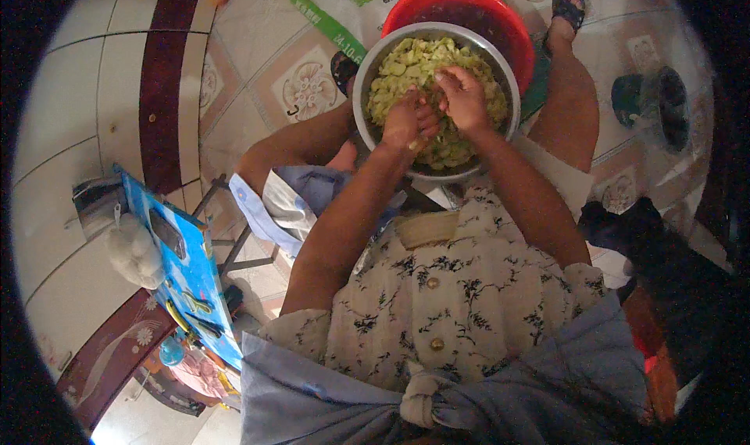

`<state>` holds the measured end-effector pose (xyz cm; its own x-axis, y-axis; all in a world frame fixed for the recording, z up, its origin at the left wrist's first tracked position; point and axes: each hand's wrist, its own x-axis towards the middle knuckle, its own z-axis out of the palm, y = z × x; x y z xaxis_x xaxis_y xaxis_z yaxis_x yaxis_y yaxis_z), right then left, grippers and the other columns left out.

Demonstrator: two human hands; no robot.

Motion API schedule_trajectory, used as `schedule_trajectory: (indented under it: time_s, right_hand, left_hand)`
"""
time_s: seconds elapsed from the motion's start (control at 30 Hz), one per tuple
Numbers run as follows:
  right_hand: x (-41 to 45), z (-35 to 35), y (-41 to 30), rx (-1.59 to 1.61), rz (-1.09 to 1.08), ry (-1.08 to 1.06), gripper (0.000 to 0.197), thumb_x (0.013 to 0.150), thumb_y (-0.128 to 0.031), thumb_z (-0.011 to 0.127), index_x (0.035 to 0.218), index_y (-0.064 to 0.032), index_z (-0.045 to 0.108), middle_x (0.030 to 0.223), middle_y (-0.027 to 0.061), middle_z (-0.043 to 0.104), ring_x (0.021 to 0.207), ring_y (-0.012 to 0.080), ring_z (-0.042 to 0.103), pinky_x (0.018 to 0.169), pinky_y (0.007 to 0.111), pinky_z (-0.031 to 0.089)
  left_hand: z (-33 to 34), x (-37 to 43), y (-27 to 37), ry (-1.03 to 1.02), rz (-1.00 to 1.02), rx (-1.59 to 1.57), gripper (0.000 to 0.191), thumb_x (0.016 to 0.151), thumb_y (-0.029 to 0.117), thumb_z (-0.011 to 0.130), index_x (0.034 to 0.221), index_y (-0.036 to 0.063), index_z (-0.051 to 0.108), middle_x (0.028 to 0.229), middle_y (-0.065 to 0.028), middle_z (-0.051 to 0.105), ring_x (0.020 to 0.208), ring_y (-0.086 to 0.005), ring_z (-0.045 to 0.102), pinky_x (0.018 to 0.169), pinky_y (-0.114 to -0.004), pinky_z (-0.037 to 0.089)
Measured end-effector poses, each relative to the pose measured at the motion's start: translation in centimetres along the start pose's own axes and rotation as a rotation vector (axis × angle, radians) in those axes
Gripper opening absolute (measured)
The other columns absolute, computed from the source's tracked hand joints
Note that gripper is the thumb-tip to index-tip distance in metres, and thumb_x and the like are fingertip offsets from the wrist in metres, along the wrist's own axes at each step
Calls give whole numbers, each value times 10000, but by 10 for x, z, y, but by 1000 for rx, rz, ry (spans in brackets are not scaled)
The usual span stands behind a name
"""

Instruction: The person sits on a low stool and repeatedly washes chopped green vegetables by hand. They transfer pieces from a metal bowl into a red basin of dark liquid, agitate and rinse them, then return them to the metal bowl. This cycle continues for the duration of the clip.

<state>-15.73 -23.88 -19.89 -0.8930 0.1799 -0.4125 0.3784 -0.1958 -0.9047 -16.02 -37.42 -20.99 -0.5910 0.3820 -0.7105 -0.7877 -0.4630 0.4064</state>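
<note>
Pale green, chopped vegetable pieces [404, 64] fill a wide metal basin [514, 102] between my legs. Over the middle of the basin, my left hand [410, 120] has its fingers curled inward, with small pale bits at its lower edge; whether it grips a piece cannot be told. Close beside it on the right, my right hand [463, 96] is bent with thumb and fingers toward the vegetables, and what lies between its fingertips is unclear. Behind the metal basin and partly covered by it stands a red plastic basin [524, 35] holding dark contents.
A printed woven sack [351, 2] lies on the tiled floor beyond the basins. At the left is a blue-topped folding table [193, 269] with a white plastic bag [133, 251] and small tools. A black animal [662, 269] is near my right side. Dark footwear [674, 108] lies farther right.
</note>
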Motion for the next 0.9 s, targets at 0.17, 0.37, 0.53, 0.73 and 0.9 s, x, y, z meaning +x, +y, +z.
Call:
schedule_trajectory:
  time_s: [0.17,0.37,0.53,0.73,0.9]
  right_hand:
    - [8,-5,6,85,-22,-26,228,953,-262,540,985,-52,623,684,-6,550,566,68,480,531,232,404]
    - [4,-9,-3,14,-140,0,253,951,-283,547,995,-44,620,738,22,563,669,99,517,618,270,444]
    - [-12,5,7,-273,-301,-223,270,899,-189,606,1111,-25,571,918,89,618,866,198,595,794,331,473]
    - [-20,4,13,-472,-507,-199,343,857,-56,580,1192,-5,528,1104,192,600,1059,288,581,897,373,445]
    - [-19,-4,7,-424,-396,-138,328,865,-49,553,1188,6,536,1069,195,617,1021,297,600,878,381,458]
  left_hand:
    - [-15,2,7,-363,-124,-482,409,997,463,323,954,94,493,764,-63,522,666,-203,498,607,-339,426]
    - [-1,-23,15,-379,47,-337,539,999,462,229,1322,81,432,1330,-112,488,1237,-297,451,1055,-496,344]
    - [-2,-22,15,-354,145,-295,518,999,432,287,1377,86,362,1361,-94,454,1239,-280,439,1037,-485,349]
    - [-6,-17,7,-373,171,-124,517,976,404,420,1391,102,351,1361,-78,443,1249,-256,421,1010,-448,370]
    - [-5,-23,15,-464,91,-216,520,978,425,402,1384,102,360,1376,-78,432,1256,-254,417,1004,-471,374]
